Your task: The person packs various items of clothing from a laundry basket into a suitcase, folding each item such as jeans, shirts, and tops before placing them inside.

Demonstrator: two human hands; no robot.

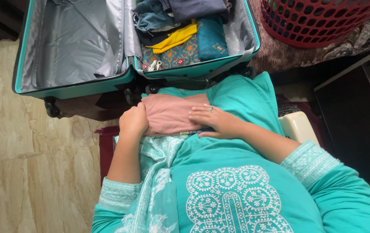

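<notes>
Teal embroidered tunic (pixel 237 190) nearest, folded pink cloth (pixel 172 113) smooth and rectangular on lap, left hand (pixel 134 121) curled on its edge, right hand (pixel 215 121) flat pressing it, open teal suitcase (pixel 72 86) beyond.

No packages, labels, signs or screens in view.

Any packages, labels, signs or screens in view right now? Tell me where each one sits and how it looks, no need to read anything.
None in view: no package, label, sign or screen shows.
Containers only: an open teal suitcase with grey lining, at top, with folded clothes in its right half.
A red mesh plastic basket, top right.
Both hands, left hand and right hand, rest on a folded pink cloth.
</notes>
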